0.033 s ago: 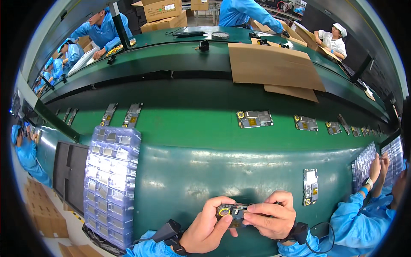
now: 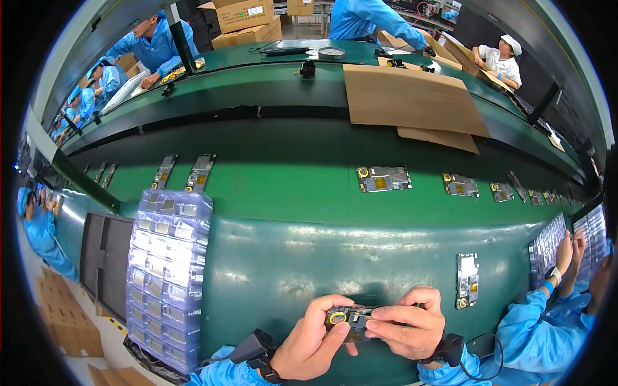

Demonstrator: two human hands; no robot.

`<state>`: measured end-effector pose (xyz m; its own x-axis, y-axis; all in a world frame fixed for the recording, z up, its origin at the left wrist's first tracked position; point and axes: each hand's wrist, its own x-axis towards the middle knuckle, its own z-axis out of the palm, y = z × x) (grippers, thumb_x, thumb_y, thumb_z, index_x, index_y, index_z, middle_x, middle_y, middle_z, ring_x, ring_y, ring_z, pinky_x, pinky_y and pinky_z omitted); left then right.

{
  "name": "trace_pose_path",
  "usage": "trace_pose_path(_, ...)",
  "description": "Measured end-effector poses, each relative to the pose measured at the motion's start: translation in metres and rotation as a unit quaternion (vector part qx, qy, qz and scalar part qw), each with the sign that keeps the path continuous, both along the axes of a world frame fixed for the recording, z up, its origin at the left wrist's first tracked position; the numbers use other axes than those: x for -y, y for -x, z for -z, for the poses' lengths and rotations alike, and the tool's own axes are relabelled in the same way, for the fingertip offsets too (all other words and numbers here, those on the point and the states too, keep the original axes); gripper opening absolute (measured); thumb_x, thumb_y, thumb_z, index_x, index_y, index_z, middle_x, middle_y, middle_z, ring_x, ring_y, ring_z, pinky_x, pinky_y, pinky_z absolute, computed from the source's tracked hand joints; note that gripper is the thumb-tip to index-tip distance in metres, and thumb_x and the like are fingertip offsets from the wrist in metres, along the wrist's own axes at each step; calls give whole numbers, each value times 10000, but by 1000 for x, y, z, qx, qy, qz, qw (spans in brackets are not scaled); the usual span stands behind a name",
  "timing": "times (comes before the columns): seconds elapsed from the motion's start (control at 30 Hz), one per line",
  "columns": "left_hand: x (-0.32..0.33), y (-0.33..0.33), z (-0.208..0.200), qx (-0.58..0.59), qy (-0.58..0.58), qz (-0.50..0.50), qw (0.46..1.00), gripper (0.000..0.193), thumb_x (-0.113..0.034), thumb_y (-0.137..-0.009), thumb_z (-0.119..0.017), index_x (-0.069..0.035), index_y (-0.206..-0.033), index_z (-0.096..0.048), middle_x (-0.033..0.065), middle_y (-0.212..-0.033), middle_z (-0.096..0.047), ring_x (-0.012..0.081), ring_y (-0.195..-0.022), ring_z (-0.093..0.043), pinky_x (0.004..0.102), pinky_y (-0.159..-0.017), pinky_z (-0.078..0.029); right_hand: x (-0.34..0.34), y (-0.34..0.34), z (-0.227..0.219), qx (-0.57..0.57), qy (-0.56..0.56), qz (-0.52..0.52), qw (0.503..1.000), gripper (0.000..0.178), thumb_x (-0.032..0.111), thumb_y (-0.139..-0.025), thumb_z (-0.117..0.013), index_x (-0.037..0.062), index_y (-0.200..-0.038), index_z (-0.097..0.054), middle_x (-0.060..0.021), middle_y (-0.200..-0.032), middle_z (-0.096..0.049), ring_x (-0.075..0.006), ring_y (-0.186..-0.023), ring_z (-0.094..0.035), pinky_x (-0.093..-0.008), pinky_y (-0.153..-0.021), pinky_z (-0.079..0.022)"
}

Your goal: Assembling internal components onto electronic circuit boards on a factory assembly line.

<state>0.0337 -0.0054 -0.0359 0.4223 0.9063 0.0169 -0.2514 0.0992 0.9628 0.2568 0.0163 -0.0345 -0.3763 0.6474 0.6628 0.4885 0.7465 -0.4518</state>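
Note:
Low in the middle, a dark circuit board (image 2: 355, 325) with a round yellow-rimmed part is held up over the bench. My left hand (image 2: 313, 341) grips its left end, the thumb over the front and fingers at the back. My right hand (image 2: 409, 323) is closed in a pinch against the board's right half. A thin pale sliver shows beside those fingertips, too small to name. Another circuit board (image 2: 467, 281) lies on the bench right of my hands. To the left stands a clear plastic blister tray (image 2: 168, 283) with small flat metallic pieces in its pockets.
Several circuit boards, such as one board (image 2: 384, 179), lie along the green belt (image 2: 290, 186) beyond the bench. Cardboard (image 2: 412, 100) hangs over the far ledge. A co-worker's hands (image 2: 565, 251) are at trays on the right. A dark frame (image 2: 103, 257) stands left of the blister tray.

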Motion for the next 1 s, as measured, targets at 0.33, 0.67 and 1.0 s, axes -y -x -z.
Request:
trace_pose_path(0.33, 1, 1, 2, -20, 9, -1, 1000, 345, -31, -1069, -454, 20, -1378, -311, 170, -1188, -600, 161, -825, -655, 306, -736, -560, 0, 3, 3, -11, 0, 2, 1000, 327, 190, -687, -905, 239, -1000, -822, 121, -1103, -745, -153, -920, -529, -292, -760, -446)
trace_pose_path(0.67, 0, -1, 3, -10, -7, -14, 1000, 342, -42, -1069, -464, 23, -1373, -320, 159, -1153, -609, 156, -811, -649, 304, -718, -559, 0, 3, 6, -5, 3, -2, 1000, 334, 202, -689, -905, 235, -1012, -823, 120, -1112, -747, -159, -933, -530, -300, -782, -456)
trace_pose_path(1.0, 3, 1, 8, -78, -10, -65, 995, 275, -40, -1059, -491, 3, -1297, -361, 176, -1095, -641, 162, -845, -671, 302, -610, -596, 2, 11, 5, 5, -13, 12, 1000, 330, 225, -679, -900, 218, -1001, -826, 119, -1088, -752, -158, -898, -522, -313, -774, -446)
